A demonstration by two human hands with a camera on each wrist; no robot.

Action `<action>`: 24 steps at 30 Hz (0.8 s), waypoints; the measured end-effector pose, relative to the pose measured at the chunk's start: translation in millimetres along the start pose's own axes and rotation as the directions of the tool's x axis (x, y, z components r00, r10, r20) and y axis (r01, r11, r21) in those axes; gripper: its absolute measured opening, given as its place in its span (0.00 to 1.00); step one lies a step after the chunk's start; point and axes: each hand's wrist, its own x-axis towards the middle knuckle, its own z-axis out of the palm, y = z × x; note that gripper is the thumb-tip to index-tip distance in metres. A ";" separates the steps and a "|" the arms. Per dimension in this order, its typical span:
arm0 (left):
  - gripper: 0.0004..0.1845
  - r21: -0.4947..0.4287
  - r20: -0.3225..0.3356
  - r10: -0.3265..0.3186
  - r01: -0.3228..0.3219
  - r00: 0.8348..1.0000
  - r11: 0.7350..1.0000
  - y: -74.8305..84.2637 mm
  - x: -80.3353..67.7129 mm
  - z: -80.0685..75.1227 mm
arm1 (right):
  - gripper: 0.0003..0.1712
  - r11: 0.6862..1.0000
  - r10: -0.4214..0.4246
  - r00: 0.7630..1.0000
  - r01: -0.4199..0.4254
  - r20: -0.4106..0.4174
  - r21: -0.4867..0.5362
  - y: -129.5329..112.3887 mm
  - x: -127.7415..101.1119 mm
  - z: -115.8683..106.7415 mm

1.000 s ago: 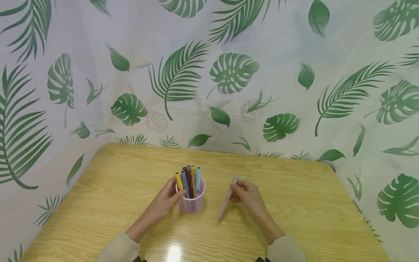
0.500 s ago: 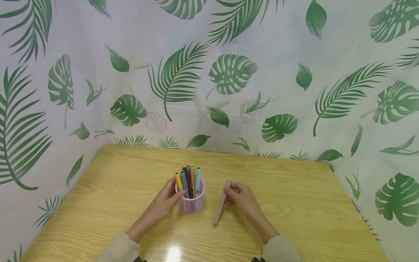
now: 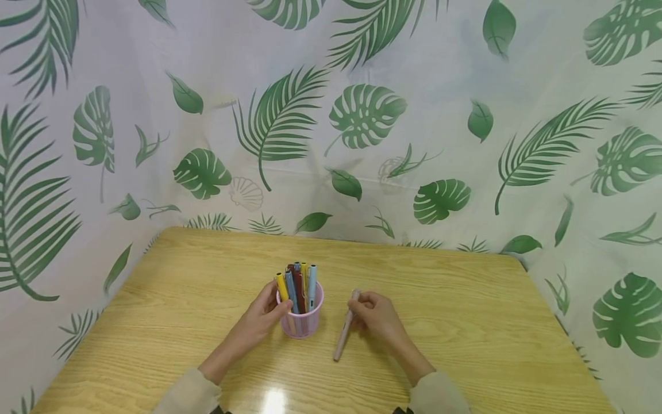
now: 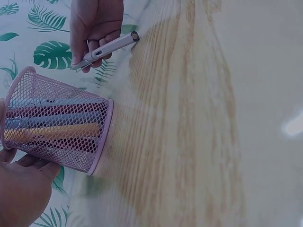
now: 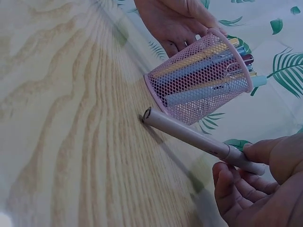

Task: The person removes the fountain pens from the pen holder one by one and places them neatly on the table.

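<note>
My left hand [image 3: 260, 315] grips a pink mesh pen cup [image 3: 304, 329] from its left side, thumb over the near rim. The cup stands upright on the table with several pens inside, among them yellow [image 3: 282, 286], dark red and light blue ones. To the right of the cup, my right hand [image 3: 381, 317] pinches a pale pinkish-grey pen [image 5: 184, 134] near its upper end between thumb and fingers. That pen slants, its lower end pointing toward me and close to the tabletop. In the left wrist view, a clip shows on the pen [image 4: 113, 46].
A wood-grain table [image 3: 445, 322] lies under both hands. Behind it and along both sides hangs a white cloth [image 3: 362, 190] printed with green leaves. A bright light reflection shows at the table's near part.
My right hand has moved left and a little toward me with the pen, bringing it closer to the cup. My left hand and the cup have stayed in place.
</note>
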 end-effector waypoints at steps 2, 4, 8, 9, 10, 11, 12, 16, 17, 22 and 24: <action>0.37 0.001 0.000 -0.001 0.001 1.000 1.000 -0.2 0.1 0.1 | 0.17 1.000 0.000 1.000 0.000 -0.003 0.004 0.7 0.4 2.2; 0.37 0.000 -0.002 -0.003 0.003 1.000 1.000 -0.7 0.1 -0.1 | 0.16 1.000 -0.006 1.000 0.006 -0.006 0.017 2.2 0.7 3.8; 0.37 0.000 -0.002 -0.007 0.007 1.000 1.000 -0.9 0.0 0.1 | 0.16 0.999 -0.003 1.000 0.004 -0.015 0.045 5.3 0.8 6.3; 0.37 0.001 -0.002 -0.009 0.009 1.000 1.000 -0.9 -0.1 0.2 | 0.16 0.999 0.000 1.000 0.001 -0.020 0.050 6.2 0.8 6.8; 0.37 0.003 -0.002 -0.009 0.009 1.000 1.000 -0.8 -0.3 0.1 | 0.16 0.999 0.002 1.000 -0.001 -0.025 0.055 7.2 1.0 7.8; 0.37 0.005 -0.002 -0.007 0.007 1.000 1.000 -0.8 -0.4 0.0 | 0.16 0.999 0.004 0.999 -0.003 -0.032 0.052 8.2 1.4 8.9; 0.38 0.006 -0.002 -0.008 0.008 1.000 1.000 -0.7 -0.4 -0.1 | 0.15 0.999 0.003 0.999 -0.001 -0.041 0.046 9.5 1.6 9.8; 0.37 0.012 -0.007 -0.010 0.010 1.000 1.000 -0.8 -0.4 -0.2 | 0.14 1.000 0.009 0.997 -0.007 -0.076 0.021 11.4 1.9 13.6; 0.37 0.011 -0.007 -0.010 0.010 1.000 1.000 -0.8 -0.3 -0.1 | 0.13 1.000 0.013 0.997 -0.012 -0.082 0.017 11.3 1.9 14.4; 0.38 0.018 -0.016 -0.011 0.011 1.000 1.000 -0.5 -0.2 0.3 | 0.12 0.999 0.037 0.995 -0.035 -0.092 0.030 10.5 1.2 17.2; 0.38 0.017 -0.019 -0.013 0.014 1.000 1.000 -0.7 0.1 0.5 | 0.12 0.999 0.042 0.995 -0.039 -0.094 0.035 10.3 0.9 17.8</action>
